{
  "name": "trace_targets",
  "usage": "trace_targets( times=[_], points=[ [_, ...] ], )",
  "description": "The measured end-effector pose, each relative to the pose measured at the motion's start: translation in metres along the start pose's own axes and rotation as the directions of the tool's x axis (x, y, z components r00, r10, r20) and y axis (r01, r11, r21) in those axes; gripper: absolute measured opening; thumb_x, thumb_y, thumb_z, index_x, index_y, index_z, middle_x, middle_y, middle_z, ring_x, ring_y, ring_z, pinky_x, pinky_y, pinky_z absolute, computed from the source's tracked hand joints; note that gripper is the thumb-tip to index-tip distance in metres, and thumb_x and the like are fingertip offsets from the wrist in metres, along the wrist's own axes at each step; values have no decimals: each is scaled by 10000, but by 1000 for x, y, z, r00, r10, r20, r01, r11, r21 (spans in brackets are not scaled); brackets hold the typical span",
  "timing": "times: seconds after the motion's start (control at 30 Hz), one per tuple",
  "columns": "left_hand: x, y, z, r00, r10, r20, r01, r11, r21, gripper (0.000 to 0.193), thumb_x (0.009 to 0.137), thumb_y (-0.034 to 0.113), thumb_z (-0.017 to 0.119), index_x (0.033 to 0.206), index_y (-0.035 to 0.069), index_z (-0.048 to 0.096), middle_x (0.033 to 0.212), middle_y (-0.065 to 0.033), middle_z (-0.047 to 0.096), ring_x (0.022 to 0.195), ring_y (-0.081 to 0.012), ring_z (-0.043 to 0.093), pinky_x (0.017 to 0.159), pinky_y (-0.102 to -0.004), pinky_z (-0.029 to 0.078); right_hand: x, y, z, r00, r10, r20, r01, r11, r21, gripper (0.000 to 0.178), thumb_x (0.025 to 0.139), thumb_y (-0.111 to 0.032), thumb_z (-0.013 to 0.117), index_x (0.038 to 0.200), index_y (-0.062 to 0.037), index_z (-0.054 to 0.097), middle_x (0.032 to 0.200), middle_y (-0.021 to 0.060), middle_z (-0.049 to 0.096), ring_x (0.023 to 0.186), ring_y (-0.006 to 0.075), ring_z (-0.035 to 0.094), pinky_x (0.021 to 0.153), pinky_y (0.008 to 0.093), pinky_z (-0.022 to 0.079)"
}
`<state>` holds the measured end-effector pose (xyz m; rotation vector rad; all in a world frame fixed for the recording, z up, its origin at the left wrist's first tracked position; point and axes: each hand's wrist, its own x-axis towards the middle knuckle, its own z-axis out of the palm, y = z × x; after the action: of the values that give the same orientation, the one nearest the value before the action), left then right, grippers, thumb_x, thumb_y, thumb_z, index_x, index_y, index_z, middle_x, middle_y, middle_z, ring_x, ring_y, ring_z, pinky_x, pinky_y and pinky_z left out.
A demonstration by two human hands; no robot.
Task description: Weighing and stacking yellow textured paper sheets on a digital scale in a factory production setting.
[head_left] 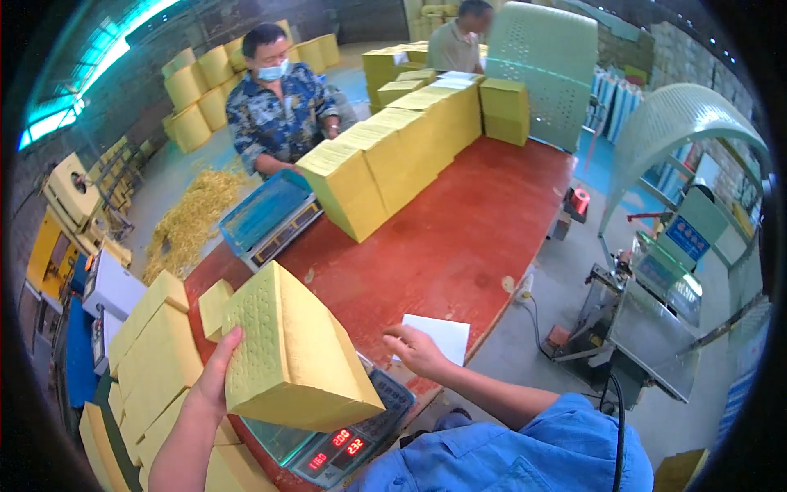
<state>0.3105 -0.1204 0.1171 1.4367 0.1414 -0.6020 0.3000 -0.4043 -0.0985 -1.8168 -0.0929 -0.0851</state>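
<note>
My left hand (pixel 215 373) grips one side of a thick block of yellow paper (pixel 303 353), its thumb on a face with rows of punched marks. The block is tilted above a digital scale (pixel 328 455) with red lit figures, hiding much of the scale's pan. My right hand (pixel 416 348) reaches in from the right with its fingers apart, holding nothing I can see. Under and beside its fingers lies a white sheet of paper (pixel 443 332) on the red table (pixel 426 254). A smaller yellow block (pixel 215 307) stands just behind the held one.
Stacked yellow paper blocks (pixel 160 369) crowd the left. A blue-topped scale (pixel 266 215) sits across the table, beside a long row of yellow blocks (pixel 393 168). A masked person (pixel 283 115) stands behind it; another person (pixel 455 45) is farther off. A metal machine (pixel 648 320) stands right.
</note>
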Motion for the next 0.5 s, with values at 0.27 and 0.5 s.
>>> trace_targets(
  times=[0.27, 0.5],
  points=[
    [32, 7, 69, 1000, -1, 23, 1, 1000, 26, 645, 937, 528, 492, 1392, 77, 420, 1303, -125, 567, 1154, -246, 584, 984, -385, 472, 5, -11, -20, 779, 430, 457, -627, 538, 563, 522, 1008, -455, 401, 1285, -46, 571, 1213, 84, 642, 1066, 192, 608, 896, 371, 472],
    [137, 3, 192, 990, 0, 142, 13, 996, -88, 672, 941, 546, 472, 1385, 44, 420, 1320, -135, 552, 1174, -246, 567, 1010, -393, 448, 77, 44, -173, 796, 484, 364, -597, 526, 606, 449, 1005, -378, 449, 1259, -29, 576, 1126, 110, 670, 936, 184, 660, 816, 352, 532]
  ],
)
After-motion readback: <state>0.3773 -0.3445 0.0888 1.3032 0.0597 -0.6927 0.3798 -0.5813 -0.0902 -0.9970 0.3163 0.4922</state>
